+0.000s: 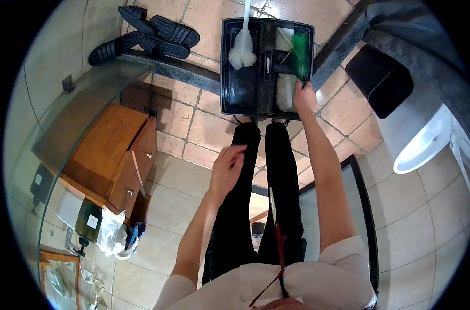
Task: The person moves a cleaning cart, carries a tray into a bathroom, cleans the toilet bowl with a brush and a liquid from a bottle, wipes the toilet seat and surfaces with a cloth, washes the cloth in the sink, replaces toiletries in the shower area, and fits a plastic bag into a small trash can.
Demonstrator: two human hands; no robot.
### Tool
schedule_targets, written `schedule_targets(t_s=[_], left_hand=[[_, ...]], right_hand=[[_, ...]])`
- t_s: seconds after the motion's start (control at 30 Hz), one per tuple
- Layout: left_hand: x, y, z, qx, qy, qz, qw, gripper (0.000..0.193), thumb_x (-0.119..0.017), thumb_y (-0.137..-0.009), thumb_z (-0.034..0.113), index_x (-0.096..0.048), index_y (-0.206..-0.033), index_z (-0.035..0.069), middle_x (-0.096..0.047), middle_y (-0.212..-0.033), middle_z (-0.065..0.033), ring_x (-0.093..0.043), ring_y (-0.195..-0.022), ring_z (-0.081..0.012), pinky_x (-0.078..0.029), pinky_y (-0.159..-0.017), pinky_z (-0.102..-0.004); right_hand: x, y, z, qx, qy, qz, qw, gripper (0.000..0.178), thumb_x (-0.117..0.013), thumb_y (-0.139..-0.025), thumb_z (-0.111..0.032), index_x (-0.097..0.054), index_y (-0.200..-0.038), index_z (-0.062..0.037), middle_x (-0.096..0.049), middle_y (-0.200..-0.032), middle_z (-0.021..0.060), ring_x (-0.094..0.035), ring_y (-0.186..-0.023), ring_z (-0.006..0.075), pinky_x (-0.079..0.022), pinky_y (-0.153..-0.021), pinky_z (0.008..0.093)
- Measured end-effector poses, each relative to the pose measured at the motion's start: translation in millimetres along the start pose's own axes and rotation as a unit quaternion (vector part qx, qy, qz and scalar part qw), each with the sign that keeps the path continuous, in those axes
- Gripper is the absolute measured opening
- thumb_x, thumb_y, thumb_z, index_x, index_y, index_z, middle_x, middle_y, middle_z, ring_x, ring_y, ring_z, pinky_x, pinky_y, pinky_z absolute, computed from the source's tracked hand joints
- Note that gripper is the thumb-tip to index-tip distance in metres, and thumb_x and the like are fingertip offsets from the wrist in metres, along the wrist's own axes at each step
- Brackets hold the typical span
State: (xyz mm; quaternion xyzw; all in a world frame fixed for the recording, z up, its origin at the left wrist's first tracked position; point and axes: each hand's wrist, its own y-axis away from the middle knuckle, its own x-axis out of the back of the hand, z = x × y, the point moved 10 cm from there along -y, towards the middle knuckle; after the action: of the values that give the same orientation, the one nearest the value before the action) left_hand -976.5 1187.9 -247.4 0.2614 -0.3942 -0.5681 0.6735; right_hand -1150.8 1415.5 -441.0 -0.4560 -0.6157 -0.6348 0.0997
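Observation:
A black cleaning caddy (240, 94) with a central divider sits on the tiles just beyond my legs. My right hand (305, 97) reaches to its right side, fingers closed on the near end of a green brush-like item (300, 54); blur hides its exact kind. Beside those fingers lies a pale sponge-like block (285, 92) in the near right compartment. A white fluffy-headed brush (242, 51) rests in the left compartment, its handle sticking out past the far rim. My left hand (228, 168) hovers over my left thigh, fingers loosely apart, with nothing visible in it.
Black slippers (165, 37) lie at far left by a dark raised threshold (193, 71). A wooden cabinet (103, 150) and glass panel (80, 129) stand left. On the right are a white toilet (426, 139), a black bin-like object (380, 80) and a dark-framed panel (354, 191).

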Motion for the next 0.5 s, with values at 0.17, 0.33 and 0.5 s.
schedule_targets(t_s=[0.17, 0.33, 0.5], left_hand=[[-35, -45, 79, -0.147, -0.127, 0.032, 0.98, 0.051, -0.06, -0.072, 0.003, -0.047, -0.12, 0.013, -0.044, -0.121, -0.0129, -0.043, -0.113, -0.0312, -0.037, -0.093, -0.0385], [-51, -46, 116, -0.286, -0.338, 0.023, 0.896, 0.063, -0.066, -0.066, 0.007, -0.044, -0.123, 0.019, -0.039, -0.128, -0.0114, -0.033, -0.122, -0.0332, -0.02, -0.104, -0.0498], [-11, -49, 21, -0.183, -0.191, 0.023, 0.964, 0.063, -0.072, -0.057, 0.007, -0.048, -0.114, 0.015, -0.045, -0.12, -0.0119, -0.035, -0.119, -0.0332, -0.021, -0.102, -0.0528]], right_hand=[[77, 89, 2, 0.128, 0.011, 0.009, 0.992, 0.035, -0.051, -0.082, -0.036, -0.052, -0.084, -0.0004, -0.057, -0.071, 0.022, -0.057, -0.069, 0.0377, -0.044, -0.058, 0.0446], [126, 199, -57, 0.439, -0.022, -0.061, 0.896, 0.026, -0.069, -0.069, -0.015, -0.054, -0.085, -0.0012, -0.055, -0.072, 0.0143, -0.057, -0.06, 0.0281, -0.047, -0.052, 0.0339], [59, 133, -94, 0.391, -0.079, -0.238, 0.886, 0.021, -0.052, -0.083, -0.011, -0.052, -0.102, -0.0014, -0.055, -0.086, 0.0173, -0.056, -0.082, 0.0318, -0.045, -0.073, 0.037]])
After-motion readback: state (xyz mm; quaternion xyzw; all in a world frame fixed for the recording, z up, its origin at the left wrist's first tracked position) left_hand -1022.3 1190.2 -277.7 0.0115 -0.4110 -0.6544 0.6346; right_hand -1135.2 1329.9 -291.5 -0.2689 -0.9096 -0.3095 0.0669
